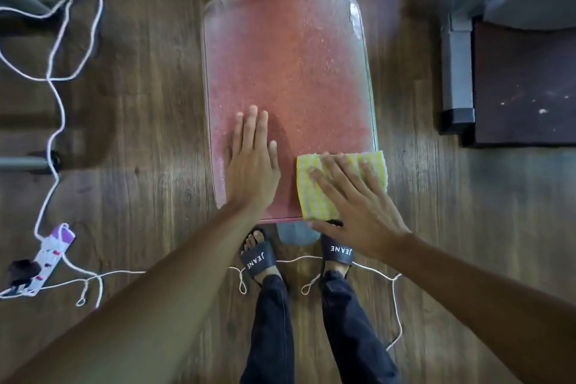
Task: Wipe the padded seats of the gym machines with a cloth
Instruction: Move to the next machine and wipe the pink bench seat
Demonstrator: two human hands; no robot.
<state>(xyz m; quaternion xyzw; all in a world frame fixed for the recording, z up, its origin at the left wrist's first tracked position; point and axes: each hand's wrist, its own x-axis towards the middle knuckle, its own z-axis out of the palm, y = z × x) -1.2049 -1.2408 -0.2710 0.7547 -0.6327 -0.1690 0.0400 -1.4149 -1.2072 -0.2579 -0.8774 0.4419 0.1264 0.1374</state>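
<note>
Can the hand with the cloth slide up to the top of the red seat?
Probably yes: the right hand presses the cloth on the seat, and nothing lies ahead.

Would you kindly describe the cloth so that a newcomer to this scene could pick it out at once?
Find the red padded seat in the middle of the wooden floor. At its near right corner the cloth lies under the flat right hand. It alone is striped yellow and white; the left hand beside it rests on bare padding.

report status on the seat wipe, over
Left hand flat on red padded seat. Right hand flat, pressing yellow cloth on seat's near right corner. White cord on floor by feet.
</note>
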